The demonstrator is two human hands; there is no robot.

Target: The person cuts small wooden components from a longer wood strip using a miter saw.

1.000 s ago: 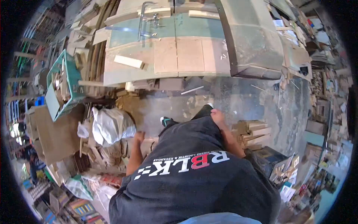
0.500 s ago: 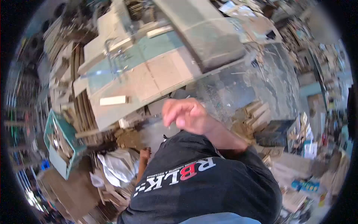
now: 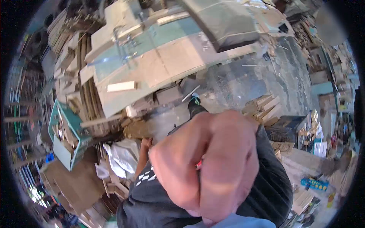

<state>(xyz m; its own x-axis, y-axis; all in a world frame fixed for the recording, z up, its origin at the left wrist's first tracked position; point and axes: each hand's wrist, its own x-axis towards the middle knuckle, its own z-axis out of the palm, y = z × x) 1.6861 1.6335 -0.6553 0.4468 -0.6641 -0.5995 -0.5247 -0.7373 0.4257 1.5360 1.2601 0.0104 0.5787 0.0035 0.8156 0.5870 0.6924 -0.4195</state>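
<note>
My right hand is raised close to the camera and fills the lower middle of the view. Its fingers are bent and pressed together; whatever may be between them is hidden. Behind it is the dark shirt I wear. My left hand hangs low at my side, near a brown heap and a white plastic sack. It looks small, and its fingers are not clear. Ahead is a dusty workbench with a pale wooden block lying near its front edge.
A green crate holding wood scraps stands at the left. Stacked wood pieces lie beside a dark crate at the right. A long grey cover juts over the bench. My foot is on the grey floor.
My right hand has come up from in front of my waist to close before the camera, its fingers closing together. My foot has come into view. The view has shifted slightly.
</note>
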